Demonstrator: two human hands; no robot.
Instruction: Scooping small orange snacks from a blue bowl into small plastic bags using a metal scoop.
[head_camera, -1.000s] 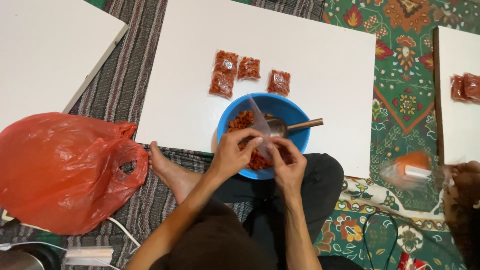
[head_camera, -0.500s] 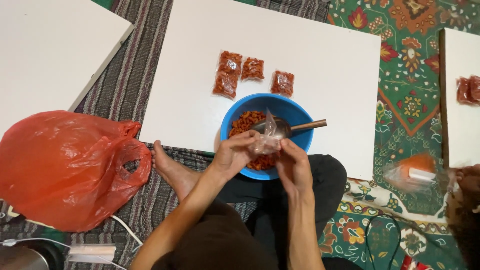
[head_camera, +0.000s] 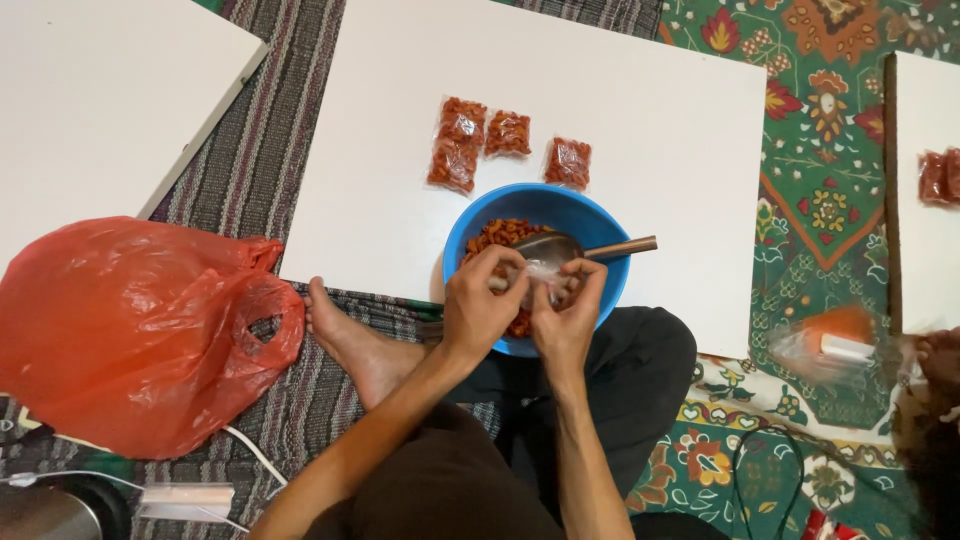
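I am holding a small clear plastic bag (head_camera: 545, 270) over the near side of the blue bowl (head_camera: 460, 245), both my hands meeting on it. The fingers of my left hand (head_camera: 480, 305) are pinching its left edge, and the fingers of my right hand (head_camera: 568, 310) are closing narrow on its right edge. A metal spoon (head_camera: 600, 248) is lying in the bowl, its handle sticking out past the right rim. The bowl is holding orange-red snack pieces (head_camera: 495, 235) and sitting at the near edge of the white board (head_camera: 680, 150), just over my lap. Beyond the bowl, 3 filled packets (head_camera: 508, 140) are lying in a row, apart from the rim. The board to the right of them is bare. A red plastic bag (head_camera: 130, 330) is slumping on the striped mat (head_camera: 265, 170) to my left, just beside my bare foot (head_camera: 350, 335). 2 more white boards are lying at the left and right edges.
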